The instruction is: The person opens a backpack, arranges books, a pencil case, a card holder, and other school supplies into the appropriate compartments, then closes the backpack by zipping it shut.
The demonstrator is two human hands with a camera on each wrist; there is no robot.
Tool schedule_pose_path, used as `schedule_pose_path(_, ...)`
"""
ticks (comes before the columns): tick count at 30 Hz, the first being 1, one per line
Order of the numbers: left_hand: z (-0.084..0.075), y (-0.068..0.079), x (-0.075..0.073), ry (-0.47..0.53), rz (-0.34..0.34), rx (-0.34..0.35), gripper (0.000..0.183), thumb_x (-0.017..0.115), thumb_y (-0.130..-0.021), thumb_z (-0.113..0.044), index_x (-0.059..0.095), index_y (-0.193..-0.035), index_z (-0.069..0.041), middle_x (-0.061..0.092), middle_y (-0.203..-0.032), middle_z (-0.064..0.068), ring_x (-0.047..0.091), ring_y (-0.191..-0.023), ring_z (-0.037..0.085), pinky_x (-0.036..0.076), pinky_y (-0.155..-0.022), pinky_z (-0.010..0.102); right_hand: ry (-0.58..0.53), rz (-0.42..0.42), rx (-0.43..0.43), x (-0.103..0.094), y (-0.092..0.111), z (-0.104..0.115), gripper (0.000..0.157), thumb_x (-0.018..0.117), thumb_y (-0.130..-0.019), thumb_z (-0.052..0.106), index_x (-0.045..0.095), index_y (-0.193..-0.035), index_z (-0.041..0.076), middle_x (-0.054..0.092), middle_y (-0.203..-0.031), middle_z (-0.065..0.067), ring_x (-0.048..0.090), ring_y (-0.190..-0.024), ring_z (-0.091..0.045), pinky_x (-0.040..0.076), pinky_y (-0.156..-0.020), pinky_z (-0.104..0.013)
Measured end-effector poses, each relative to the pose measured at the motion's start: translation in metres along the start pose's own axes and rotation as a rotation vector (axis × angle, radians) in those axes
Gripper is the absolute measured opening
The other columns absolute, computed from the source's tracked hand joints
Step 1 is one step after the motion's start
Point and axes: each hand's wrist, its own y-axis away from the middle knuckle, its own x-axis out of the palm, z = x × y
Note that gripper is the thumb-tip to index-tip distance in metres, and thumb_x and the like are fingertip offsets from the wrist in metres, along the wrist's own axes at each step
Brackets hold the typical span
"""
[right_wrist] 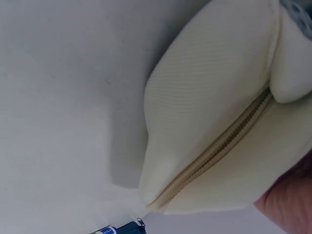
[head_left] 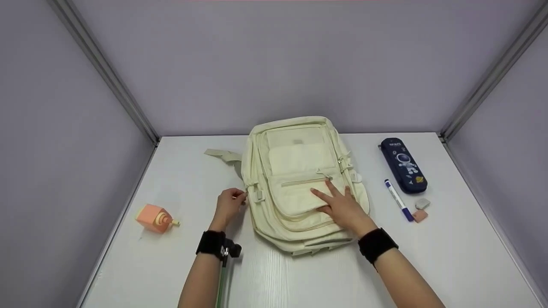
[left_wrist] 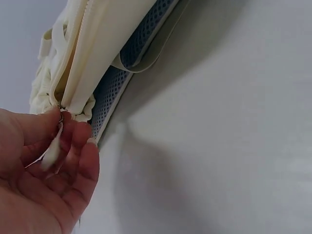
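A cream backpack [head_left: 302,158] lies on its back on the white table, front pockets facing up. At its left side my left hand [head_left: 229,205] pinches a zipper pull [left_wrist: 53,148] between thumb and fingers; the left wrist view shows the zipper track [left_wrist: 78,44] running up from it, partly parted. My right hand [head_left: 346,209] rests on the lower front pocket with its fingers spread, fingertips close to the small front zipper [head_left: 306,182]. In the right wrist view only an edge of that hand shows, beside another zipper [right_wrist: 214,151].
Right of the backpack lie a navy pencil case [head_left: 402,164] with an astronaut print, a blue-and-white marker [head_left: 399,200], a grey eraser [head_left: 422,203] and a pink eraser [head_left: 420,215]. An orange pump bottle [head_left: 154,218] lies at left. Panels enclose the table's back and sides.
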Motion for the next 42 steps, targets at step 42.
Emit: schedule_pose_path(42, -0.007, 0.008, 0.007, -0.448, -0.078, 0.326, 0.014, 0.065, -0.092, -0.002, 0.076, -0.082, -0.004, 0.057, -0.068, 0.003, 0.058, -0.065, 0.022, 0.048, -0.062, 0.04, 0.3, -0.019, -0.21, 0.011, -0.016, 0.025, 0.047, 0.049, -0.1, 0.045, 0.038, -0.145, 0.055, 0.019, -0.161, -0.012, 0.021, -0.135, -0.06, 0.034, -0.088, -0.076)
